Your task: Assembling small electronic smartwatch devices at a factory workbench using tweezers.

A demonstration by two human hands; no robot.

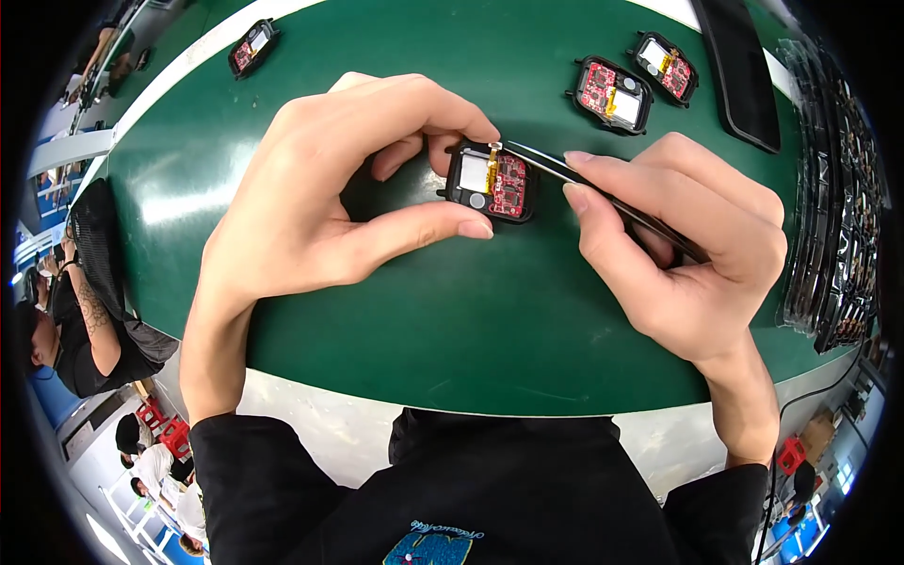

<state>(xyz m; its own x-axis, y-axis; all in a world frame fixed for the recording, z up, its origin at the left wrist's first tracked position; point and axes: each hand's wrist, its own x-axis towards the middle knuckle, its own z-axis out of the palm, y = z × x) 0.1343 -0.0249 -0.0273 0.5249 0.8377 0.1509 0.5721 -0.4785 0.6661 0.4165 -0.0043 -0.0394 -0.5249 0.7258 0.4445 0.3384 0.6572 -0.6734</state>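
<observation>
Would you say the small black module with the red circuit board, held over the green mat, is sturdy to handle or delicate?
Probably delicate: the module has an exposed red board and a thin yellow strip on top. It looks light, since the left hand steadies it with fingertips alone. Flat and squarish, it seems unlikely to roll. The right hand works it with tweezers.

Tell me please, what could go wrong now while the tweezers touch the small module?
1. The tweezers in the right hand have their tips at the yellow flex strip; a slip might scratch the red circuit board.
2. The left hand pinches the black module only at its edges, so it could twist or drop onto the green mat.
</observation>
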